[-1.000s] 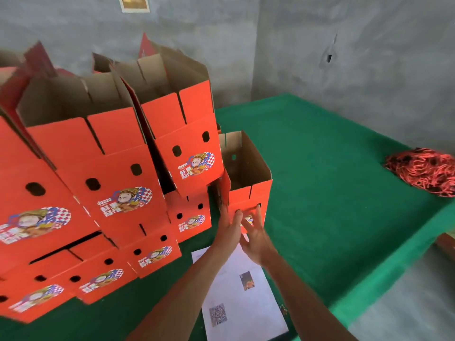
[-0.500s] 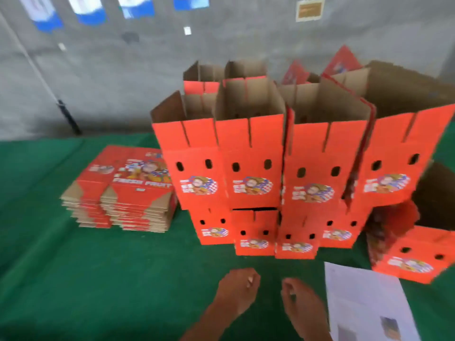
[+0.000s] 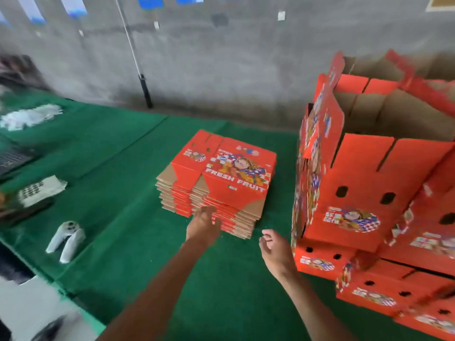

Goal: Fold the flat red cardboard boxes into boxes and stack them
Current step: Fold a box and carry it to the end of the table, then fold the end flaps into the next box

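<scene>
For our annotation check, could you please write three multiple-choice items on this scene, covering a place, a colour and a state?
1. Where is the flat stack relative to the folded boxes?
A. camera-left of them
B. on top of them
C. behind them
2. What colour is the table cover?
A. blue
B. green
C. grey
3. What does the right hand hold?
A. a flat box
B. a paper
C. nothing

Key: 1 A, the stack lies left of the boxes; 2 B, the cloth is green; 3 C, its fingers are loosely curled and empty, while the left hand reaches the stack.
</scene>
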`<state>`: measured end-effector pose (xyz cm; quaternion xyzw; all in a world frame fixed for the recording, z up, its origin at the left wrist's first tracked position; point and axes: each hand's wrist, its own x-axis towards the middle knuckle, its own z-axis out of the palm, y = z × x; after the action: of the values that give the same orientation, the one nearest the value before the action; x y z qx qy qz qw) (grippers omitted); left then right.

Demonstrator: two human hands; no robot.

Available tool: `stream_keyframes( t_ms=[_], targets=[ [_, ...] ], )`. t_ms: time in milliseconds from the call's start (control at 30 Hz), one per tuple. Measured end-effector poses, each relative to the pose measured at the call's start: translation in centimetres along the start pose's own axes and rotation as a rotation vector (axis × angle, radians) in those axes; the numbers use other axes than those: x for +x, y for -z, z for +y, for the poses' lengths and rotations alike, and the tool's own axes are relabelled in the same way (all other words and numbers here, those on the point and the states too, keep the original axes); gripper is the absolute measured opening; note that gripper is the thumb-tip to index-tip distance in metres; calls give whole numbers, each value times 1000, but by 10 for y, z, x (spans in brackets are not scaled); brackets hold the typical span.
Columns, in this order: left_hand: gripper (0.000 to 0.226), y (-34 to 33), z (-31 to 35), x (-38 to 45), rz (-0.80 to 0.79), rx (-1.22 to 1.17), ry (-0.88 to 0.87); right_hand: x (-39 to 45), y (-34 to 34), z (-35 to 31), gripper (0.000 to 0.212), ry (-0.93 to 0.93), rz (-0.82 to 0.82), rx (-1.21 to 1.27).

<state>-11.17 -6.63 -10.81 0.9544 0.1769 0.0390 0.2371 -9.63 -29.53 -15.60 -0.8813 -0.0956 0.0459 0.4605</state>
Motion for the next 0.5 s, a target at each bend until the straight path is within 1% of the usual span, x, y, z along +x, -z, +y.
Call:
stream_keyframes(
  t_ms=[100, 200, 300, 400, 433, 500],
  targets=[
    [50, 16, -23, 61, 76, 146, -38, 57, -9, -10, 37, -72, 47, -5],
    [61, 27, -38, 111, 126, 270, -11, 95, -18, -8, 35, -165, 78, -10],
    [79, 32, -52, 145, 100, 323, 73, 119, -34, -10, 38, -246, 93, 25],
    [96, 31, -57, 166, 82, 308, 107, 134, -43, -10, 51, -309, 158, 58],
    [98, 31, -57, 170, 76, 299, 110, 138, -45, -10, 55, -344, 170, 44],
    [95, 30, -60, 175, 54, 326, 108, 141, -49, -10, 54, -394, 183, -2]
  ],
)
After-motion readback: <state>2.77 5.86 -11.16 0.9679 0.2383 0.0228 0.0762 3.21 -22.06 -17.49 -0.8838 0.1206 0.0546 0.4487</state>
